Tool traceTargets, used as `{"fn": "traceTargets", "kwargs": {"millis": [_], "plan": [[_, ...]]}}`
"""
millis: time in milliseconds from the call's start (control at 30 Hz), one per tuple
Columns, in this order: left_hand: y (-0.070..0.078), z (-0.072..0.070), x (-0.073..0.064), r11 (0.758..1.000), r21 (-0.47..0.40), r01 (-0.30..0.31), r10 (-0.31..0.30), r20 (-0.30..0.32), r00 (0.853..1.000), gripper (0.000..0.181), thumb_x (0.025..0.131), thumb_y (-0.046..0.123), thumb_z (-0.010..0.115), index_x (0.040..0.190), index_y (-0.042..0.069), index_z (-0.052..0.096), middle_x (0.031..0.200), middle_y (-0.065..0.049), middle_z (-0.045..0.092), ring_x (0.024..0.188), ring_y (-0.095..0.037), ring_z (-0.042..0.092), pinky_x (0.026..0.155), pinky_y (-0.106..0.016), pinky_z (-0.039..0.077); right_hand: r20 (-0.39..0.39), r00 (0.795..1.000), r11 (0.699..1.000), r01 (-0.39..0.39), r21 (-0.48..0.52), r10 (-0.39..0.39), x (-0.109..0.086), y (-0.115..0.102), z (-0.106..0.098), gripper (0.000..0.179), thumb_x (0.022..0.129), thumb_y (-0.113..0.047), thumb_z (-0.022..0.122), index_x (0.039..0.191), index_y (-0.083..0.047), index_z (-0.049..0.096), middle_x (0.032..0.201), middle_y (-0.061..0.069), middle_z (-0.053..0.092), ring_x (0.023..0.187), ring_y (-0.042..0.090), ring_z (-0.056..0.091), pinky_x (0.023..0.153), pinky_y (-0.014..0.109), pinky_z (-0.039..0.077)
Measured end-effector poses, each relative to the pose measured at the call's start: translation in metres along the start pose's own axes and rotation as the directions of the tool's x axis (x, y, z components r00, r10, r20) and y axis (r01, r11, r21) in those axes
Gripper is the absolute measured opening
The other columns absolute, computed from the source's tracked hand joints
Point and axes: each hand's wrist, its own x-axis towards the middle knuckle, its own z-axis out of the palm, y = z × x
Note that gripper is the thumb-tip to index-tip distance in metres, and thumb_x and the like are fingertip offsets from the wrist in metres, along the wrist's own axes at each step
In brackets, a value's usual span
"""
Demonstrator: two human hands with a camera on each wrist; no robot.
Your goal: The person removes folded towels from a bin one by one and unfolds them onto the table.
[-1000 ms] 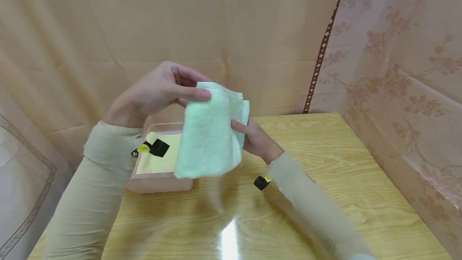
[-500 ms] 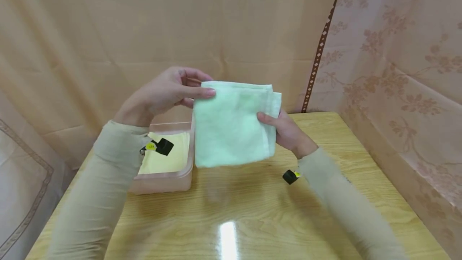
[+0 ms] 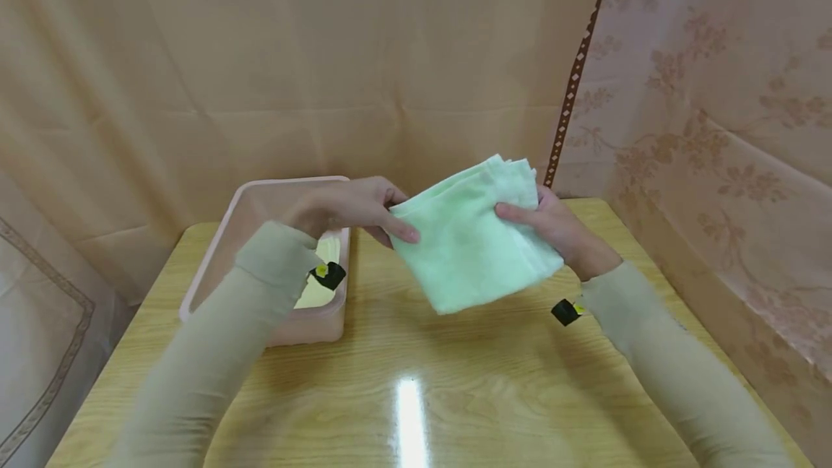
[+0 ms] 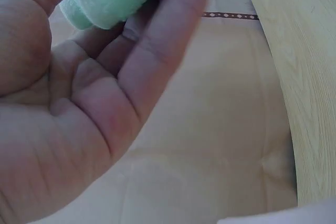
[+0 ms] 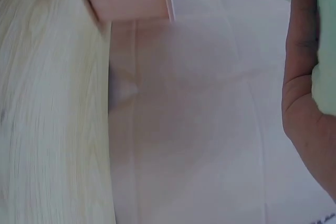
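A folded mint-green towel (image 3: 468,237) is held up above the table, tilted with its right side higher. My left hand (image 3: 364,208) pinches its upper left corner between thumb and fingers. On the opposite side my right hand (image 3: 552,222) grips the edge, thumb in front and the other fingers behind, mostly hidden. The left wrist view shows the towel's rounded fold (image 4: 113,1) between thumb and fingers. In the right wrist view one finger (image 5: 303,40) lies along the towel (image 5: 326,77).
A pink open-topped bin (image 3: 214,251) stands at the left of the wooden table (image 3: 494,388), partly behind my left forearm. Pale yellow folded cloth (image 3: 316,295) lies in it. Beige curtain (image 3: 325,71) hangs behind, and flowered cloth (image 3: 728,128) at the right.
Both hands have carried the towel to the right, away from the bin. It was hanging bunched, then spread flat, and is now tilted. My left hand has come lower.
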Motion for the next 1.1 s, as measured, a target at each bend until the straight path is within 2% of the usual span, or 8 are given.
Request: {"fn": "traceTargets", "kwargs": {"millis": [133,200,300,433,567,800,967,1100], "plan": [[0.008,0.004,0.008,0.997,-0.022,-0.069,0.068,-0.031,0.997,0.041,0.089,0.021,0.080,0.125,0.008,0.067,0.117,-0.009,0.071,0.106,-0.023,0.066,0.093,-0.041,0.055,-0.002,0.999,0.999,0.039,0.006,-0.039,-0.008,0.000,-0.019,0.035,0.101,-0.015,0.065,0.132,-0.014,0.050,0.116,0.011,0.064,0.097,0.026,0.069,0.080,0.046,0.059],[0.012,0.006,0.013,0.991,-0.068,-0.117,0.115,-0.034,0.993,0.041,0.094,0.022,0.076,0.130,0.008,0.062,0.122,-0.009,0.067,0.111,-0.023,0.064,0.095,-0.043,0.054,-0.007,0.998,0.998,0.056,0.018,-0.056,-0.010,0.000,-0.029,0.034,0.102,-0.013,0.063,0.133,-0.015,0.050,0.117,0.010,0.063,0.098,0.025,0.069,0.080,0.046,0.059],[0.014,0.011,0.024,0.967,-0.176,-0.183,0.179,-0.040,0.983,0.039,0.100,0.021,0.068,0.133,0.007,0.054,0.128,-0.012,0.062,0.117,-0.025,0.061,0.097,-0.045,0.053,-0.027,0.998,0.998,0.063,0.018,-0.062,-0.012,0.000,-0.044,0.035,0.103,-0.011,0.060,0.136,-0.016,0.050,0.118,0.009,0.063,0.099,0.025,0.069,0.079,0.045,0.060],[0.012,0.021,0.045,0.924,-0.304,-0.234,0.213,-0.099,0.972,0.033,0.102,0.017,0.064,0.128,0.003,0.049,0.125,-0.016,0.060,0.112,-0.028,0.063,0.093,-0.045,0.055,-0.082,0.996,0.999,0.030,-0.028,-0.032,-0.014,0.004,-0.061,0.037,0.103,-0.014,0.060,0.138,-0.016,0.049,0.119,0.008,0.064,0.099,0.023,0.069,0.079,0.044,0.060],[0.010,0.033,0.067,0.899,-0.359,-0.251,0.193,-0.191,0.963,0.031,0.100,0.013,0.066,0.125,0.001,0.052,0.118,-0.017,0.063,0.102,-0.027,0.067,0.088,-0.045,0.057,-0.119,0.993,0.999,-0.008,-0.053,0.001,-0.014,0.012,-0.077,0.034,0.103,-0.016,0.061,0.135,-0.015,0.052,0.117,0.005,0.065,0.099,0.021,0.069,0.079,0.042,0.060],[0.003,0.053,0.099,0.875,-0.417,-0.246,0.099,-0.341,0.935,0.042,0.092,0.006,0.075,0.130,-0.002,0.057,0.112,-0.013,0.063,0.090,-0.022,0.067,0.085,-0.045,0.058,-0.178,0.981,0.990,-0.091,-0.107,0.071,-0.016,0.024,-0.098,0.030,0.102,-0.020,0.065,0.129,-0.013,0.055,0.113,0.001,0.068,0.098,0.018,0.069,0.080,0.039,0.059],[-0.005,0.068,0.117,0.877,-0.429,-0.216,0.038,-0.386,0.922,0.041,0.095,0.014,0.074,0.132,0.003,0.059,0.113,-0.012,0.063,0.086,-0.022,0.067,0.088,-0.046,0.057,-0.227,0.964,0.967,-0.180,-0.180,0.137,-0.016,0.034,-0.106,0.041,0.099,-0.030,0.069,0.130,-0.009,0.052,0.107,0.002,0.070,0.092,0.022,0.071,0.078,0.042,0.059],[-0.014,0.079,0.126,0.889,-0.419,-0.184,0.018,-0.369,0.929,0.032,0.102,0.024,0.064,0.130,0.013,0.055,0.115,-0.010,0.058,0.087,-0.025,0.066,0.088,-0.051,0.056,-0.197,0.967,0.958,-0.202,-0.204,0.162,-0.013,0.046,-0.111,0.042,0.099,-0.031,0.068,0.131,-0.008,0.051,0.105,0.003,0.070,0.090,0.022,0.071,0.077,0.043,0.060]]}}
